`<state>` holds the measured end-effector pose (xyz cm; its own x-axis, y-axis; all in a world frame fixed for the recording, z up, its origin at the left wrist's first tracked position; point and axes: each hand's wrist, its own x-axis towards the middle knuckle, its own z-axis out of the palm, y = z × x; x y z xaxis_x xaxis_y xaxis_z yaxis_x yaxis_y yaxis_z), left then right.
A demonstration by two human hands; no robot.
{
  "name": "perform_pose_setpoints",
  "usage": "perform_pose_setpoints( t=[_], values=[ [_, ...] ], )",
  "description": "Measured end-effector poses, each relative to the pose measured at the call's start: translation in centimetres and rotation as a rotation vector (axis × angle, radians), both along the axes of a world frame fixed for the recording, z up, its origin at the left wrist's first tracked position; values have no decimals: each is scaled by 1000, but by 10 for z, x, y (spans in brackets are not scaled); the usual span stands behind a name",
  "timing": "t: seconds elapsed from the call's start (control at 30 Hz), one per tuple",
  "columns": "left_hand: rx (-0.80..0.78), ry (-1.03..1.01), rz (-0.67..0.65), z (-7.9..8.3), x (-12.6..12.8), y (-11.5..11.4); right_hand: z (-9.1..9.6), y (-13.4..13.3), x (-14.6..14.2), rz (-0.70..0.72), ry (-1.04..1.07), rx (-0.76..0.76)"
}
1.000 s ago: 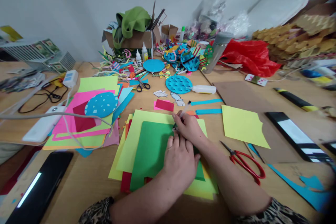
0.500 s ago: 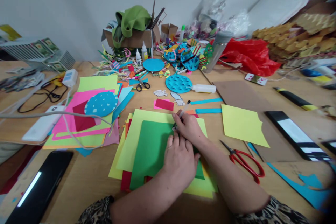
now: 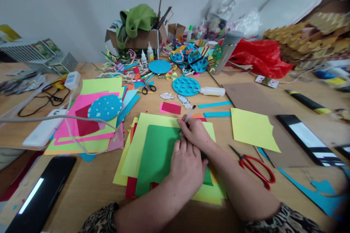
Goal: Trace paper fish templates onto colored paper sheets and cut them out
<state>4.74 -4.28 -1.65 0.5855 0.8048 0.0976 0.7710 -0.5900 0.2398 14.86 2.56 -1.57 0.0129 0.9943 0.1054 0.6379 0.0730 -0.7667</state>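
Note:
A green sheet of paper (image 3: 158, 153) lies on a stack of yellow-green paper (image 3: 142, 131) in front of me. My left hand (image 3: 187, 167) rests flat on the green sheet with its fingers stretched out, holding it down. Just beyond it, my right hand (image 3: 195, 133) is closed round a pen (image 3: 189, 114), whose tip touches the green sheet near its top edge. The pen's upper end sticks out past my knuckles.
Red scissors (image 3: 255, 169) lie right of my arm, beside a loose yellow sheet (image 3: 253, 129). Pink and yellow papers with a blue disc (image 3: 105, 108) are piled at the left. Black scissors (image 3: 149, 88), a glue bottle (image 3: 212, 91) and blue cut-outs (image 3: 186, 86) lie farther back.
My right hand and the pen have shifted slightly up and left along the green sheet's top edge. My left hand has stayed in place.

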Motion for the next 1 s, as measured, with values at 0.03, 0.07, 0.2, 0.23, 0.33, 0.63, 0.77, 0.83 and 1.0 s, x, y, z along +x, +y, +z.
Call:
perform_pose_setpoints(
  t=[0.03,0.07,0.2,0.23,0.33,0.63,0.77,0.83,1.0],
  values=[
    [-1,1,-1,0,0,0,0,0,0,3,-3,-6],
    [-1,2,-2,0,0,0,1,0,0,6,-5,-8],
    [-3,-2,-4,0,0,0,3,-1,0,34,-32,-2],
    [-5,-3,-4,0,0,0,4,-1,0,48,-43,4],
    [-16,1,-4,0,0,0,7,-2,0,73,-68,19],
    [-14,6,-6,0,0,0,6,-2,0,39,-113,49],
    [-29,10,-10,0,0,0,6,-2,-1,32,-125,38],
    [-33,11,-9,0,0,0,6,-2,0,46,-115,37],
    [-38,19,-8,2,-1,0,8,-2,0,78,-135,42]
  ],
)
